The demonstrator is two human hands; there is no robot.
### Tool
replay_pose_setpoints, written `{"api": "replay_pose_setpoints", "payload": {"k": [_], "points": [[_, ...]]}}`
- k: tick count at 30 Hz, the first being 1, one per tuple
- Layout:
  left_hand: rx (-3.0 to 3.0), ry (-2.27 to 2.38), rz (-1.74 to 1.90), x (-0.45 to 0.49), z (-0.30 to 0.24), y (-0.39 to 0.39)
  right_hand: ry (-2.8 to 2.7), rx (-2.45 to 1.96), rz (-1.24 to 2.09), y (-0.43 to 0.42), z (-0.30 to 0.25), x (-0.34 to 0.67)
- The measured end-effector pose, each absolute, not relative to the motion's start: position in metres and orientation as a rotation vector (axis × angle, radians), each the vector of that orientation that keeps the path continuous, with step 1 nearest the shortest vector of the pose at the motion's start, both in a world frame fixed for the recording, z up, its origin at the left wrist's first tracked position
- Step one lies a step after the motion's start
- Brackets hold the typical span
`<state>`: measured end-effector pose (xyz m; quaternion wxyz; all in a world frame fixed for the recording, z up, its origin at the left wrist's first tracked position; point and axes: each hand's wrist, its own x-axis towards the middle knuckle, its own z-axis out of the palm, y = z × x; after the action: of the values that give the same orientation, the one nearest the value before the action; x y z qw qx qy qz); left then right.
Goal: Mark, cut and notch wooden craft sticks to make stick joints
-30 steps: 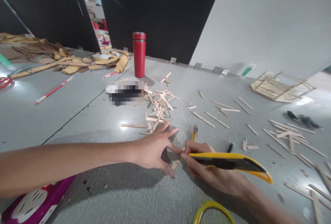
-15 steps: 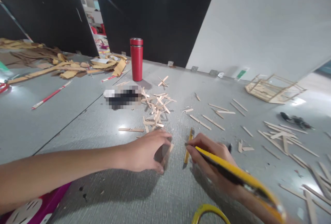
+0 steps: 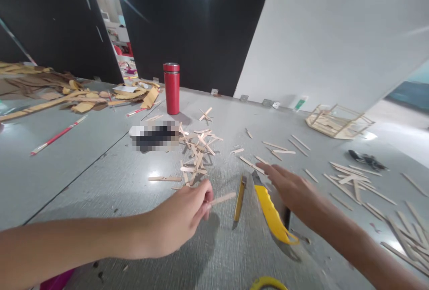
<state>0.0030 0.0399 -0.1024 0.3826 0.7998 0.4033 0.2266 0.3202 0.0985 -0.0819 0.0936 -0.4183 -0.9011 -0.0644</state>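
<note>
The big yellow cutter (image 3: 270,214) has moved: half a second ago it was in the right hand, and now it is out of the grip, down by the table top just beside that hand. The stick (image 3: 223,198) in the left hand has swung round too, and sticks out to the right where it slanted beneath the palm.

Nearest me, a yellow loop (image 3: 268,283) pokes in at the bottom edge. Beyond it, the left hand (image 3: 184,218) is closed, thumb and fingers pinched on one end of that stick, a little blurred. I'd keep that end pinch light, since so thin a strip would probably snap if squeezed sideways. The right hand (image 3: 295,185) holds nothing that I can see; its fingers stretch out over some loose sticks (image 3: 252,165), and I can't tell if they touch. The smaller cutter (image 3: 240,200) lies between the hands. With both tools so close, I'd keep wrist and fingertips wide of their front ends, and lift a stick by its middle rather than sweep for it.

Further off are the heaped sticks (image 3: 197,156), the little stick frame (image 3: 338,122) to the right, and the red flask (image 3: 172,89) standing upright.
</note>
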Motion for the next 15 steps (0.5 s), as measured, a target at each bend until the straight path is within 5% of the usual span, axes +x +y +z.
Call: {"api": "replay_pose_setpoints", "payload": {"k": [9, 15], "points": [[1.319, 0.692, 0.704, 0.014, -0.074, 0.019, -2.883, -0.766, -0.201, 0.081, -0.1, 0.277], [1.311, 0.69, 0.776, 0.013, -0.076, 0.013, -2.603, -0.982, -0.166, 0.075, -0.091, 0.279]]}}
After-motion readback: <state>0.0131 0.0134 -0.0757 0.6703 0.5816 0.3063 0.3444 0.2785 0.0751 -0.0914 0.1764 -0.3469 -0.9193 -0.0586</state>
